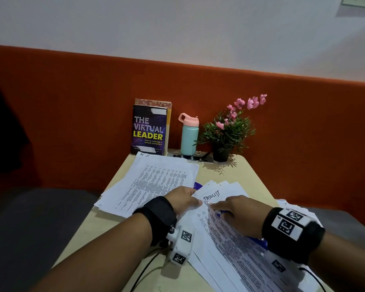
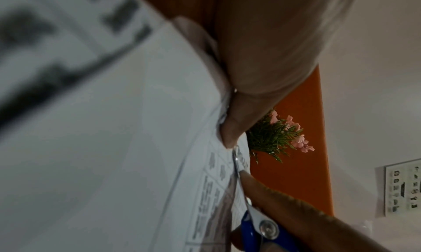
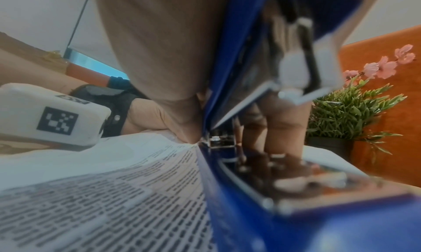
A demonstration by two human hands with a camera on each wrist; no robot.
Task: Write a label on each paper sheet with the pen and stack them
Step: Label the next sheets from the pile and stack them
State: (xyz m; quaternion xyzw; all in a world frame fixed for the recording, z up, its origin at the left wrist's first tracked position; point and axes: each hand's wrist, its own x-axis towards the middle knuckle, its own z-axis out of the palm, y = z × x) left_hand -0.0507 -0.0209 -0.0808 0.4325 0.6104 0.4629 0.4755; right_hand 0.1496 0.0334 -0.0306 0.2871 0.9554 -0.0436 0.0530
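at the near half of the table point(image 1: 247, 171), a fanned stack of printed sheets point(image 1: 226, 234) lies under both of my hands, its top sheet point(image 1: 217, 196) bearing a handwritten label at the far corner that reads something like "tasklist". my right hand point(image 1: 238, 216) is wrapped around a blue stapler point(image 3: 239, 193) with its mouth gaping, the metal nose set at the sheets' corner; from the head view only slivers of blue show beneath the palm. my left hand point(image 1: 183, 200) presses on the same corner just beside the stapler's nose, thumb point(image 2: 232, 130) down on the paper; whether the other fingers curl under the edge i cannot tell. left of this stack, a second spread of printed sheets point(image 1: 154, 182) covers the table's far left. beyond it, against the orange backrest point(image 1: 72, 114), stand a book titled "the virtual leader" point(image 1: 149, 131), a teal bottle with a pink lid point(image 1: 189, 134) and a potted plant with pink flowers point(image 1: 230, 131).
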